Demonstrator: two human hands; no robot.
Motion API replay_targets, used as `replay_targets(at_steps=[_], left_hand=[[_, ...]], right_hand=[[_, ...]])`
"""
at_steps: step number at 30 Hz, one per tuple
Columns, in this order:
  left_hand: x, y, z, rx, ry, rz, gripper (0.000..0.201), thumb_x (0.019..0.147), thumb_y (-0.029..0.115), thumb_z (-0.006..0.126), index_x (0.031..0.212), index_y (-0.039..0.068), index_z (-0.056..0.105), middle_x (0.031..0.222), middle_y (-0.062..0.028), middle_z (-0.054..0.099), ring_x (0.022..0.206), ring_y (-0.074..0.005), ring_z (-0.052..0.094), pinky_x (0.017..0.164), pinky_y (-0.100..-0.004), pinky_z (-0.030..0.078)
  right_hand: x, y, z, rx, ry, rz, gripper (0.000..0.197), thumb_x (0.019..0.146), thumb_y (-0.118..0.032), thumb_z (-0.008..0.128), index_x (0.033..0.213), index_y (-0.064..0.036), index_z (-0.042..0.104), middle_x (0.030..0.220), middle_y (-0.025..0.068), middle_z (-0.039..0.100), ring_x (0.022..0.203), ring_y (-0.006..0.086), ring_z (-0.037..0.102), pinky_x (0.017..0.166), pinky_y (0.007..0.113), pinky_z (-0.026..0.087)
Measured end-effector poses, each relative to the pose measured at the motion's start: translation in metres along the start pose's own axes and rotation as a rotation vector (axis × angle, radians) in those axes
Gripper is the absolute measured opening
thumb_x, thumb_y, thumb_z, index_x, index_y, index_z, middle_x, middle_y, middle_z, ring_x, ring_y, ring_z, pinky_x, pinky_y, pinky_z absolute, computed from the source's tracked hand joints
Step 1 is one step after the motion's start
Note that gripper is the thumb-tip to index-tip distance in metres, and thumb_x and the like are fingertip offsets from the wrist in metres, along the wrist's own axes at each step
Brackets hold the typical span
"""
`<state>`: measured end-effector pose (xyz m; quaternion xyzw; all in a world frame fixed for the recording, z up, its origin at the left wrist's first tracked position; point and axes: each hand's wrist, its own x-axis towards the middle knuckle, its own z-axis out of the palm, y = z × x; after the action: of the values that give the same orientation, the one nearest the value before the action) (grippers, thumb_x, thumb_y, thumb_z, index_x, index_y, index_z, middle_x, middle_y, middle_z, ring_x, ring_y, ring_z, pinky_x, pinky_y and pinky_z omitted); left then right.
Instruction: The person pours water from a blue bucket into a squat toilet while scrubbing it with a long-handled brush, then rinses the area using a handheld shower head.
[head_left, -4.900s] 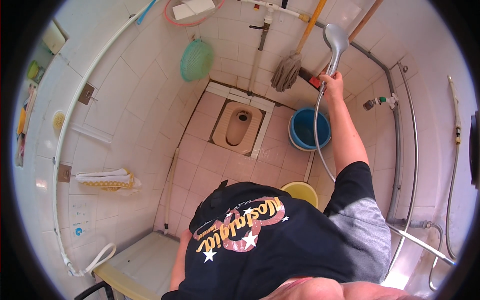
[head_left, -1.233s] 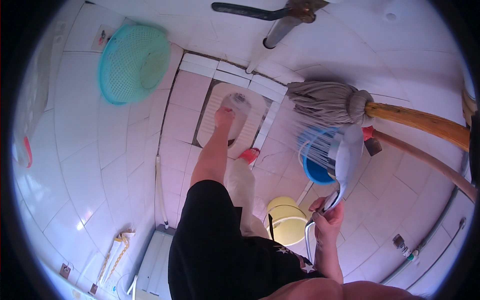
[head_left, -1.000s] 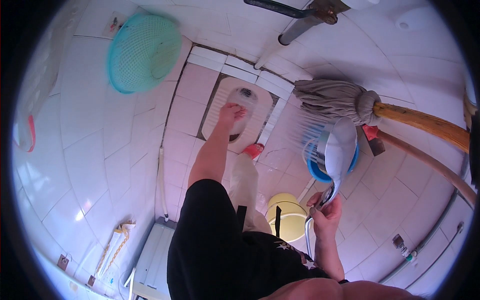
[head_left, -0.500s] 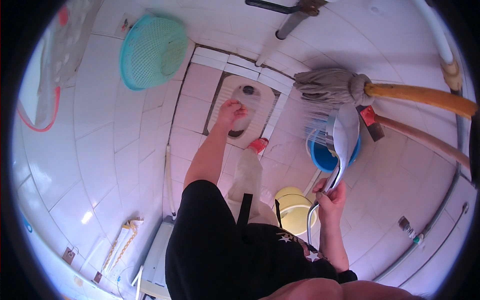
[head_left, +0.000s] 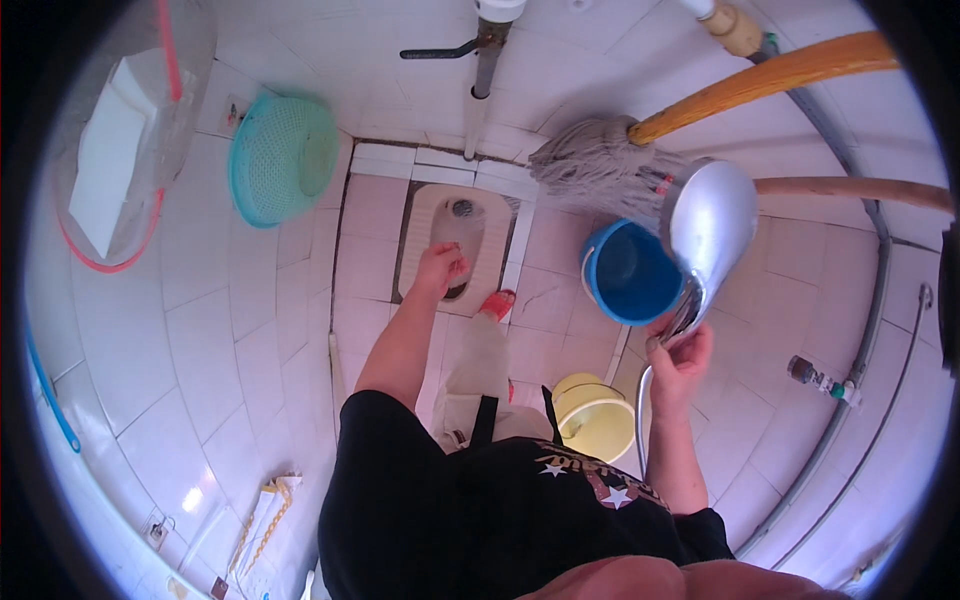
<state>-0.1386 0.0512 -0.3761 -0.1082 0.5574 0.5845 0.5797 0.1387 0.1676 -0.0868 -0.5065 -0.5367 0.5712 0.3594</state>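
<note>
Two bare hands are at work, spread apart. Your left hand reaches out over the pan in your view, fingers loosely curled; you cannot tell from here whether they hold anything. Leave them relaxed and out of the way of the handle. Your right hand is closed round the handle of the shower head, which stands up in front of you to the right, its face turned left. Faint streaks of water leave that face. To aim well, steer from the wrist, tilt gently, and leave the hose slack below your grip; a wet handle would likely turn if held loosely.

On the left wall hang a red-rimmed holder and a green basket. Pink tiles pave the floor, probably slippery when wet, so mind your red shoe beside the pan. Further right come the mop, yellow bucket and blue bucket, then a tap on the right wall.
</note>
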Motion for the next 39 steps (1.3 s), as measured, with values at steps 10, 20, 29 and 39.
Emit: replay_targets(at_steps=[10,20,29,39], left_hand=[[-0.045,0.004,-0.018,0.084,0.104,-0.102,0.013,0.085,0.014,0.049,0.095,0.007,0.048,0.075,-0.0056,0.057,0.064,-0.0201,0.06,0.055,-0.0355,0.052],[-0.078,0.001,-0.081,0.126,0.277,-0.235,0.012,0.085,0.014,0.046,0.097,0.011,0.046,0.065,-0.0023,0.05,0.049,-0.0134,0.047,0.042,-0.0299,0.041],[-0.079,0.022,-0.056,0.12,0.152,-0.144,0.012,0.081,0.003,0.045,0.092,0.006,0.046,0.069,-0.0042,0.051,0.056,-0.015,0.052,0.047,-0.0285,0.046],[-0.063,0.037,-0.02,0.585,0.178,-0.063,0.01,0.077,0.006,0.053,0.087,0.006,0.053,0.072,-0.0037,0.055,0.058,-0.012,0.051,0.047,-0.0231,0.04]], right_hand=[[0.024,-0.033,-0.011,-0.024,0.072,-0.038,0.043,0.069,0.009,0.058,0.107,-0.0012,0.042,0.088,0.0052,0.055,0.069,0.0059,0.047,0.07,0.021,0.042],[0.062,-0.057,-0.021,0.264,0.126,-0.062,0.03,0.07,0.006,0.052,0.097,-0.0015,0.043,0.086,0.0094,0.055,0.075,0.0159,0.054,0.068,0.027,0.046],[0.067,-0.038,-0.016,0.321,0.076,-0.019,0.033,0.069,0.008,0.054,0.099,-0.0013,0.044,0.086,0.0085,0.055,0.076,0.0145,0.055,0.065,0.025,0.046],[0.016,-0.003,-0.056,0.178,0.223,0.09,0.037,0.068,0.01,0.056,0.102,-0.0017,0.045,0.084,0.0055,0.056,0.075,0.0102,0.054,0.066,0.021,0.043]])
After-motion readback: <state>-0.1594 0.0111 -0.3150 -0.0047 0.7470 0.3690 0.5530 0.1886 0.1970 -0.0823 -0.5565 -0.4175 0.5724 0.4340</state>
